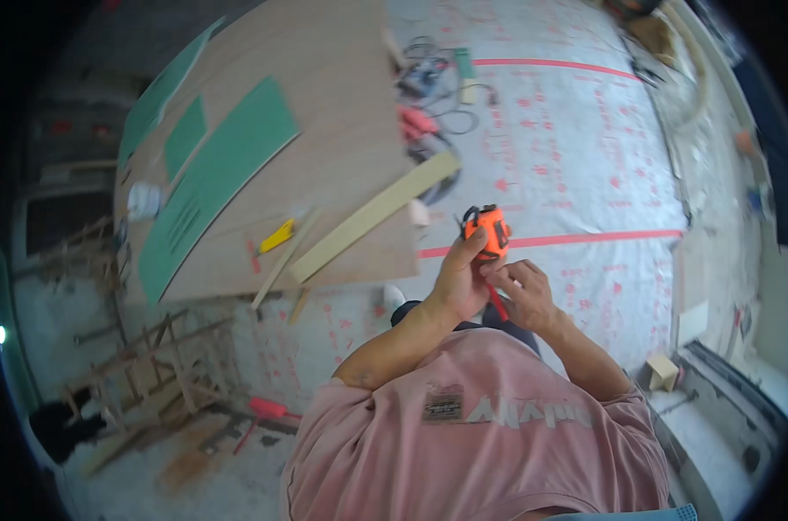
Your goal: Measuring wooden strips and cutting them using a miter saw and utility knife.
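Observation:
In front of my chest, my left hand (464, 280) is closed around an orange and black tape measure (488, 231), the thumb lying along its side. A dark strap loops off its top. My right hand (526, 293) is just beside it, its fingers bent and their tips touching the lower end near the left hand. From those fingertips a slim red stick (497, 303), pencil-like, slants down toward my body. The fingers partly hide its upper end, so its kind is unclear.
Left of my hands is a large wooden board (342, 130) with green panels (229, 174), a yellow-handled cutter (277, 236) and a pale strip (377, 217) on it. Cords and tools (424, 78) lie past its right edge. A wooden frame (168, 365) stands lower left.

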